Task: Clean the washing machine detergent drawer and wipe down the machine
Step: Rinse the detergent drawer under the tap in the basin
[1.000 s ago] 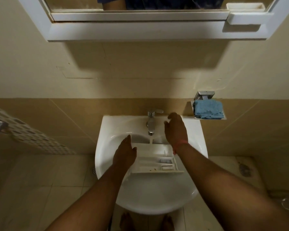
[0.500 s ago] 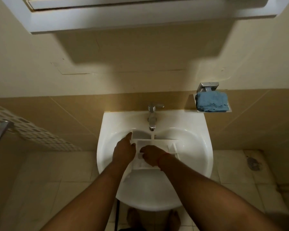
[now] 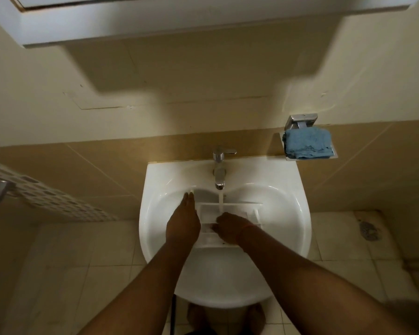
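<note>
drawer [image 3: 230,209] in sink [image 3: 298,213] under running tap [image 3: 219,175] | our left hand [image 3: 183,222] clasps its left wall, right hand [image 3: 230,228] rubs inside, grip unclear | light, stiff, wet plastic (likely slippery): we'd hold the side walls

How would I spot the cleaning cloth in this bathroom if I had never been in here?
Find the white sink against the tan tiled wall, then look just above its back right corner. A small metal wall shelf sits there, holding the cloth. It is crumpled and blue, the only blue thing in view.
</note>
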A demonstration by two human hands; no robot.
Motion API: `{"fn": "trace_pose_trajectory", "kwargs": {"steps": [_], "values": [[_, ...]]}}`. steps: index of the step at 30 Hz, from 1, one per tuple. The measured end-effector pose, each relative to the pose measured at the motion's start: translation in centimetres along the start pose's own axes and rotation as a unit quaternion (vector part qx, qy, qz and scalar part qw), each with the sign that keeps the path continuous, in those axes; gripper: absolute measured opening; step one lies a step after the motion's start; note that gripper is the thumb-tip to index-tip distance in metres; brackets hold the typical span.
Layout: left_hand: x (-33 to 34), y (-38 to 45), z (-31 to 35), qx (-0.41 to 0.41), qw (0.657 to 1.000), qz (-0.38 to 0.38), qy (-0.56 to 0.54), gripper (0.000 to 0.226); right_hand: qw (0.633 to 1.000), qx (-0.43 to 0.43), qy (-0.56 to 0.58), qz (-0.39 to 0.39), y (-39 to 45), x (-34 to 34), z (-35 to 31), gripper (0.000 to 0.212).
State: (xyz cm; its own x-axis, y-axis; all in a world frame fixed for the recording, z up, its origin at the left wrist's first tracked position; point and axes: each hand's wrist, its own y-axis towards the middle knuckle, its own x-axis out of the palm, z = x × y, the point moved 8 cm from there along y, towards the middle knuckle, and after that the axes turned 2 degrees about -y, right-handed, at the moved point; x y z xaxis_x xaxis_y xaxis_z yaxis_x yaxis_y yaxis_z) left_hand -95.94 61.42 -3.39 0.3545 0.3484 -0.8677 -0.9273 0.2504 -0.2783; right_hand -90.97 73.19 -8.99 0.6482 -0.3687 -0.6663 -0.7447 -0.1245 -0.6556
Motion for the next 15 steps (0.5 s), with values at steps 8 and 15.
{"fn": "trace_pose_trajectory", "kwargs": {"steps": [8,15], "values": [[-0.2,0.6,1.1,0.067,0.984,0.027,0.16,0.077,0.997,0.024,-0.001,0.072,-1.4,0.2,0.7,0.065],[0.5,0.8,0.3,0.042,0.984,0.019,0.175,0.062,0.999,0.011,0.006,0.041,0.1,0.7,-0.6,0.065]]}}
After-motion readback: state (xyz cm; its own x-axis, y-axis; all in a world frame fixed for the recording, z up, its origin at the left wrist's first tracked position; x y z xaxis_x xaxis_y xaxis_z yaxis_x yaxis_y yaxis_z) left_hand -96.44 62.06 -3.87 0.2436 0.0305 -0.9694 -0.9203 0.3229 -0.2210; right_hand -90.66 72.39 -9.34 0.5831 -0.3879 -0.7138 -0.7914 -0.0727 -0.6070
